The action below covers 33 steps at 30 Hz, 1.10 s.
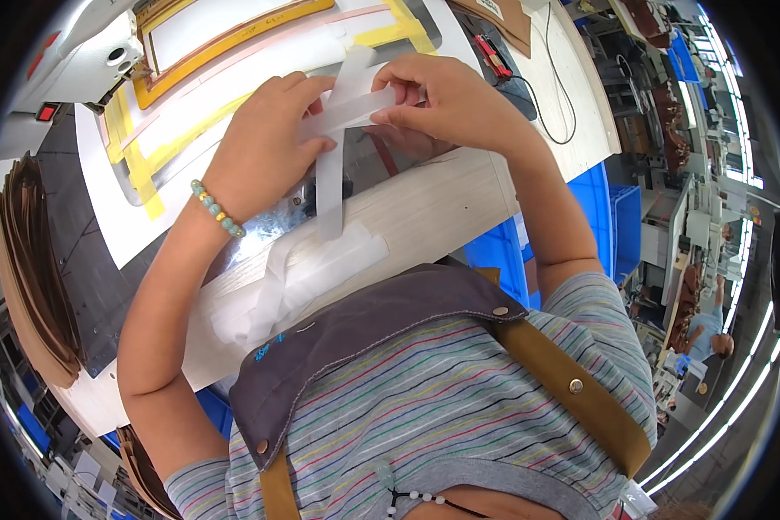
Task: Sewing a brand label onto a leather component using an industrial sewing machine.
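Between my two hands is a whitish, see-through strip (352, 113), pinched at both ends. Fingers and thumb of my left hand (269, 139) close on its left end; my right hand (446, 100) grips its right end. A second strip of the same stuff (330, 199) crosses it and hangs down toward the table's near edge. Whether the two strips are joined, I cannot tell. Nearer to me, more white strips (338, 267) lie in a loose pile on the pale wooden table edge (459, 195).
A sewing machine (87, 74) stands at the far left, beside a white sheet with yellow tape (139, 165) and a yellow frame (234, 43). A red tool (491, 56) and a black cable (572, 104) lie at the right. Brown pieces (39, 269) are stacked left; blue bins (624, 230) stand right.
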Available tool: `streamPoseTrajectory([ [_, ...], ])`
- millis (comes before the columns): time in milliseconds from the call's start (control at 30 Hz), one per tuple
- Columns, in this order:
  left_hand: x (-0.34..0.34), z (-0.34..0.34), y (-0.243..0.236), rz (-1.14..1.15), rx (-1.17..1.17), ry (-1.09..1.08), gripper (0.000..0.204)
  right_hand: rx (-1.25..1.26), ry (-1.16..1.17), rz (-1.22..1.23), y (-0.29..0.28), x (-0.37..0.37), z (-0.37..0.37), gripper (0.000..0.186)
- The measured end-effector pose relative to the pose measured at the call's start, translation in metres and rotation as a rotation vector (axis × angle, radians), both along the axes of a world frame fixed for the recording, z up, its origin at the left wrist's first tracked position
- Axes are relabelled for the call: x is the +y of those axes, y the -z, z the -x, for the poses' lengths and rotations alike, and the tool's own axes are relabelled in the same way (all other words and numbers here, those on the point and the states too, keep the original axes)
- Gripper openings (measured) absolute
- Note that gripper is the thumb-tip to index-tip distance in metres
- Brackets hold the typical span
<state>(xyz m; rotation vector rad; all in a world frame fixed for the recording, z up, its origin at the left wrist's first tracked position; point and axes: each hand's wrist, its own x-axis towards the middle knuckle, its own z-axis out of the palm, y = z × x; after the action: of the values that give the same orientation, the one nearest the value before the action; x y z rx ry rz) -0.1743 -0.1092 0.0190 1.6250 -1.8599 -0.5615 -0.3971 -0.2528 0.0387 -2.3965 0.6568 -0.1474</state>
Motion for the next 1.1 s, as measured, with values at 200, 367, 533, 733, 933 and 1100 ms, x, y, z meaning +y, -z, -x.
streamPoseTrajectory([
  [200,0.003,-0.004,-0.002,-0.017,-0.026,0.007,0.051,-0.064,0.056,0.088,0.009,0.012,-0.006,0.03],
  [367,-0.001,0.006,0.015,0.098,-0.022,-0.024,0.033,-0.044,-0.034,0.136,0.012,0.008,-0.003,0.027],
  [533,-0.005,0.003,0.013,0.126,0.067,-0.092,0.022,-0.161,-0.13,0.326,0.005,0.002,-0.003,0.026],
  [733,-0.014,-0.021,-0.013,-0.107,0.71,-0.003,0.029,0.146,-0.091,0.314,-0.086,0.0,-0.016,0.02],
  [933,-0.003,-0.052,-0.024,-0.13,0.953,0.004,0.034,-0.043,-0.193,0.508,-0.106,-0.012,-0.021,0.011],
  [1100,0.0,-0.054,-0.015,-0.053,1.008,-0.104,0.026,-0.279,-0.509,0.434,-0.151,-0.01,-0.025,0.013],
])
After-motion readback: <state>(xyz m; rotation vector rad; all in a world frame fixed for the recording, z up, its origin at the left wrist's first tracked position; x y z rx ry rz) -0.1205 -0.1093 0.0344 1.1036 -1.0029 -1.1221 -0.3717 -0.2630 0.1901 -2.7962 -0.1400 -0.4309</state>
